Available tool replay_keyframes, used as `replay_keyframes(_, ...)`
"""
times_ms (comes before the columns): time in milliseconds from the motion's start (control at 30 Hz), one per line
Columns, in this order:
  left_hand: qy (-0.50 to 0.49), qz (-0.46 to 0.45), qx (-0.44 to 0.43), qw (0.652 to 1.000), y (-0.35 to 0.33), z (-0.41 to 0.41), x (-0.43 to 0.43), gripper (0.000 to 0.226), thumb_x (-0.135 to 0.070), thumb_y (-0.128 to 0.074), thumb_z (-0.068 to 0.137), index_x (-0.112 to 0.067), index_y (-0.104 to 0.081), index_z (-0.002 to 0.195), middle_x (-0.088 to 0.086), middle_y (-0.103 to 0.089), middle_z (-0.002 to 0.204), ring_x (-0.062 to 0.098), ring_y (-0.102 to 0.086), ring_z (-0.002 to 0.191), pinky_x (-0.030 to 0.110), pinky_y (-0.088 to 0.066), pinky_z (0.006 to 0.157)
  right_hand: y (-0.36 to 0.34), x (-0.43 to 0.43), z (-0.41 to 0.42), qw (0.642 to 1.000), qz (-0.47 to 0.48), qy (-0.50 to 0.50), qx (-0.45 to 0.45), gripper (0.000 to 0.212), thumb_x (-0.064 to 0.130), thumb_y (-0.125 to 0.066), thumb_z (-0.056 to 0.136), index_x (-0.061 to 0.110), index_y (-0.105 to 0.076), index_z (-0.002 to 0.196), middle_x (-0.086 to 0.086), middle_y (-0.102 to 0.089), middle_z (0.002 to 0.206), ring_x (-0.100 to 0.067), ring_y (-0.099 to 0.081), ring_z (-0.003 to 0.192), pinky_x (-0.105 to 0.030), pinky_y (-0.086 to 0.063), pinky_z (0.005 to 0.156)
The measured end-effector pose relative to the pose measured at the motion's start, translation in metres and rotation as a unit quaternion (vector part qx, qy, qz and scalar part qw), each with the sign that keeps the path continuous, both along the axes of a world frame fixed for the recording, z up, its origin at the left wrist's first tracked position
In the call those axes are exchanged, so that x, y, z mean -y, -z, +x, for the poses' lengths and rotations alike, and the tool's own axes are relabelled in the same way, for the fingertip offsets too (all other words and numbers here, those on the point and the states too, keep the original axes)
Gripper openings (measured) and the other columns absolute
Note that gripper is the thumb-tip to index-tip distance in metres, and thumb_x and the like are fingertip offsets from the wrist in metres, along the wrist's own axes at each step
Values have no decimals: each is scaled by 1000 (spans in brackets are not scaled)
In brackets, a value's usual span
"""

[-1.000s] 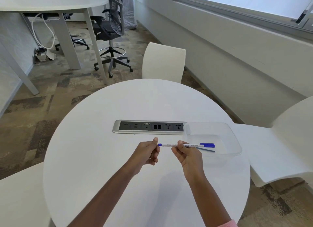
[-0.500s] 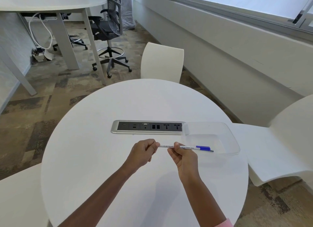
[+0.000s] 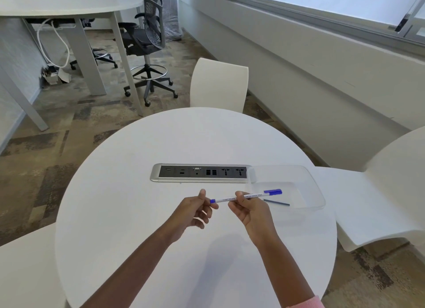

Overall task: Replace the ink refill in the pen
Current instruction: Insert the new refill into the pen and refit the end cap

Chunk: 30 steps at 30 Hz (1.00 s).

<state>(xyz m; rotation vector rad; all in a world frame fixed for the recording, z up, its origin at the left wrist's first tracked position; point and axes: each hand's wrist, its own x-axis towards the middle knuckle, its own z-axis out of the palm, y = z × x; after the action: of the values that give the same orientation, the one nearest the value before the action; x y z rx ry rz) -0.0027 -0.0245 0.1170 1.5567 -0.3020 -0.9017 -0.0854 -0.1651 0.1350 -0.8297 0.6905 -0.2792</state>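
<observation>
My right hand (image 3: 249,210) pinches a white pen (image 3: 226,199) around its middle and holds it level above the round white table (image 3: 138,215). The pen's blue cap points right, over the clear plastic tray (image 3: 315,183). Its small blue end plug points left. My left hand (image 3: 195,212) is at that left end with its thumb lifted and its fingers apart. The index finger lies just under the plug. A thin dark blue refill (image 3: 276,202) lies in the tray, below the cap.
A silver socket panel (image 3: 200,172) is set into the table behind the hands. White chairs stand at the far side (image 3: 218,84) and at the right (image 3: 379,192). A black office chair (image 3: 147,38) and a desk are further back.
My left hand, closed over the pen's left end half a second ago, has loosened, so the blue end plug shows. The pen has tilted up slightly at the cap end, off the refill.
</observation>
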Motion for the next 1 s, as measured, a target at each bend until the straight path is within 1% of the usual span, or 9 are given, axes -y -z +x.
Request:
replay_keyframes(100, 89, -18, -77, 993, -3, 2, -2, 48, -49, -37, 90, -15, -70, 85, -8, -62, 62, 8, -55, 56, 17, -44, 50, -2, 1, 0, 991, -90, -101, -21, 10, 4, -57, 85, 4, -63, 78, -3, -57, 62, -7, -58, 47, -16, -53, 50)
replay_keyframes(267, 123, -24, -79, 989, -11, -1, 3, 32, -45, -58, 75, -16, -69, 85, -9, -66, 64, 3, -56, 59, 14, -44, 53, -6, -4, 1, 959, -203, -197, -31, 10, 13, -56, 87, 11, -65, 85, -3, -62, 68, -6, -57, 52, -14, -48, 52)
replay_keyframes(367, 30, -61, -140, 988, -10, -4, 5, 16, -25, -53, 88, -14, -65, 90, -8, -73, 70, 3, -63, 62, 15, -46, 56, -6, -6, 2, 945, -279, -165, -41, 13, 15, -56, 88, 9, -65, 94, -6, -65, 80, -9, -60, 64, -16, -50, 57)
replay_keyframes(433, -78, -134, -216, 964, -9, -6, 7, 16, -18, -45, 94, -15, -59, 86, 1, -76, 80, 10, -70, 71, 20, -49, 61, -5, -8, 2, 927, -349, -131, -48, 13, 16, -56, 88, 10, -64, 97, -2, -65, 83, -11, -60, 66, -17, -51, 59)
replay_keyframes(500, -156, -206, -256, 931, -9, -7, 8, 17, -20, -42, 94, -16, -53, 81, 7, -76, 86, 16, -71, 79, 25, -49, 70, -5, -12, 0, 905, -406, -125, -36, 9, 16, -57, 87, 22, -64, 88, 9, -65, 78, -6, -59, 63, -14, -51, 59)
replay_keyframes(567, -195, -243, -256, 915, -12, -10, 10, 18, -22, -44, 93, -17, -52, 78, 6, -76, 92, 16, -69, 85, 26, -47, 77, -5, -17, -2, 883, -448, -139, -17, 19, 16, -59, 85, 34, -61, 79, 13, -63, 71, -3, -57, 61, -17, -51, 61)
replay_keyframes(633, -230, -256, -250, 905, -15, -13, 12, 18, -22, -48, 91, -16, -58, 77, 2, -76, 91, 15, -66, 84, 26, -49, 76, -5, -23, -3, 852, -502, -147, -7, 21, 14, -61, 84, 35, -62, 83, 12, -60, 71, -5, -57, 65, -20, -50, 65)
replay_keyframes(767, -268, -252, -233, 900, -17, -21, 17, 14, -20, -52, 89, -15, -63, 82, -4, -69, 58, 7, -66, 57, 18, -54, 56, -5, -27, -3, 804, -584, -112, 18, 12, 12, -59, 86, 21, -63, 93, 6, -62, 79, -6, -56, 75, -14, -44, 67)
replay_keyframes(1000, -282, -253, -179, 908, -20, -24, 6, 15, -14, -53, 87, -8, -66, 83, -1, -70, 58, 9, -68, 57, 17, -55, 54, -10, -21, -7, 690, -721, -53, 43, 16, 15, -51, 86, 6, -64, 86, -8, -65, 79, -22, -59, 71, -22, -42, 64)
